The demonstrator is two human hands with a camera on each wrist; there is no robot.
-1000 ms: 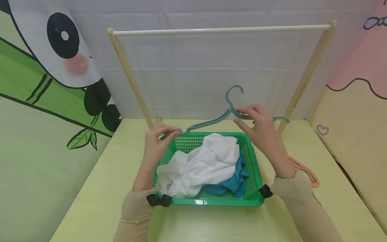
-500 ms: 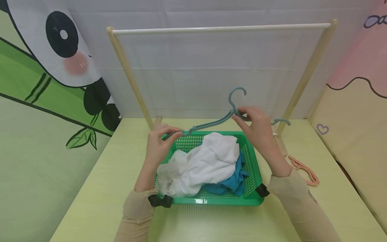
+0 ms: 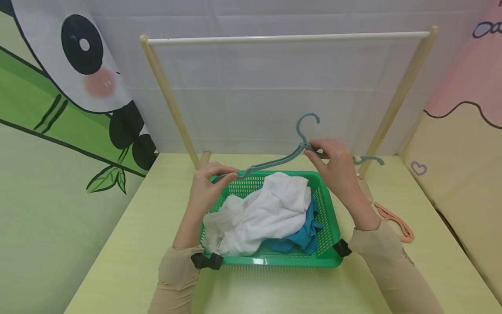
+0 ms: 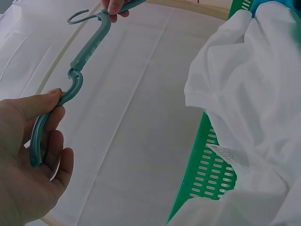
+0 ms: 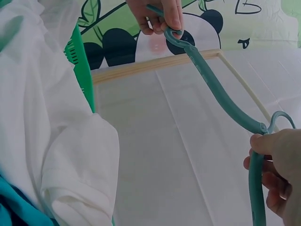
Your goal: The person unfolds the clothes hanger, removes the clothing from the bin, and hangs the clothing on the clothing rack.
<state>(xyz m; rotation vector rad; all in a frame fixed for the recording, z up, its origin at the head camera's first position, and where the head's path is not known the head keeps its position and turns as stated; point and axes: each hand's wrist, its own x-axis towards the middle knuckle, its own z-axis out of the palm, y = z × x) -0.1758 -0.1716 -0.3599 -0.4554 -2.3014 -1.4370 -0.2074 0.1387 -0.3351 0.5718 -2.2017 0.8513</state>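
Note:
A blue-green plastic clothes hanger is held up in both hands above the back edge of a green basket, its hook pointing upward. My left hand pinches the left end between thumb and fingers, as the left wrist view also shows along the hanger. Just right of the hook, my right hand grips the other arm; in the right wrist view its thumb presses on the hanger. White cloth and blue cloth lie crumpled in the basket.
Behind the basket stands a rack with a white rail and wooden posts. An orange folded hanger lies on the pale table to the right. Printed cloth walls close in the sides.
Both hands and the hanger have shifted slightly to the right. The right thumb has come in from below to close on the hanger beside the hook.

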